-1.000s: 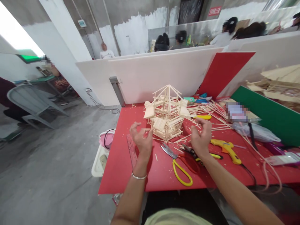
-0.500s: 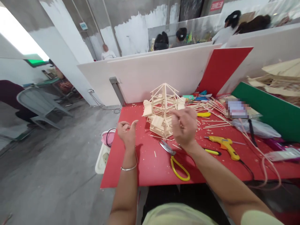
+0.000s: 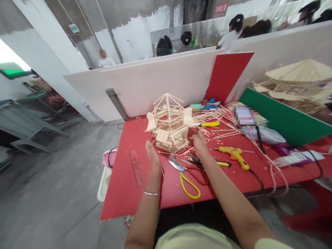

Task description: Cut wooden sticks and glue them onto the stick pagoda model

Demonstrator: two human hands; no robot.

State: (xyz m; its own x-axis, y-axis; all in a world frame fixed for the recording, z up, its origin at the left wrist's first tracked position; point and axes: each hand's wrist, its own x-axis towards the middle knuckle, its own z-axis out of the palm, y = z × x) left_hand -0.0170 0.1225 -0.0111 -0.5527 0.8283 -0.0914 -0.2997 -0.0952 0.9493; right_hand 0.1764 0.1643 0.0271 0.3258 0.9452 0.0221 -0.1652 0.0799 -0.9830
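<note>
Left hand point(image 3: 153, 158) and right hand point(image 3: 200, 143) have moved beside the stick model point(image 3: 169, 133), fingers point(image 3: 149, 148) unclenched.

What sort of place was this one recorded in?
Probably a craft workshop: a wooden stick model stands on a red table with scissors and a yellow glue gun nearby, and other people are beyond the white partition.
</note>
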